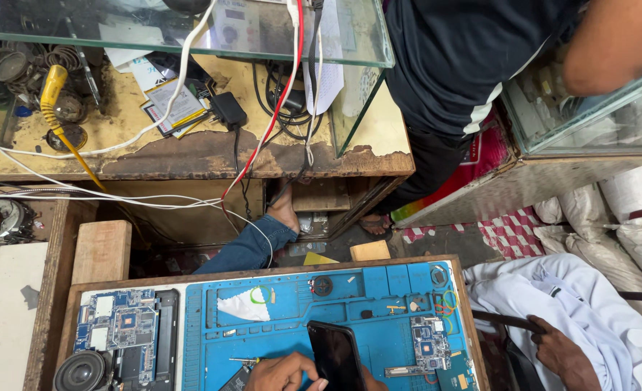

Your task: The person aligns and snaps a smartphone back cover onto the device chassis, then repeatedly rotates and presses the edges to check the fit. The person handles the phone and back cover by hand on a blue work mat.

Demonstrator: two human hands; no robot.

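A black smartphone (335, 355) with a dark screen stands tilted over the blue repair mat (379, 304) at the bottom middle. My left hand (281, 373) grips its lower left edge with fingers curled around it. Only a sliver of my right hand (370, 381) shows behind the phone's lower right side, touching it; its fingers are hidden by the frame edge. A small circuit board (428, 346) lies on the mat just right of the phone. White crumpled paper (243, 307) lies to the upper left.
A larger green-blue board (124, 326) and a round speaker (82, 371) sit left of the mat. A person in white (574, 311) sits at right, hand (560, 355) on lap. Another person in dark clothes (451, 65) stands by glass cases. Wires (277, 108) hang over a worn counter (212, 156).
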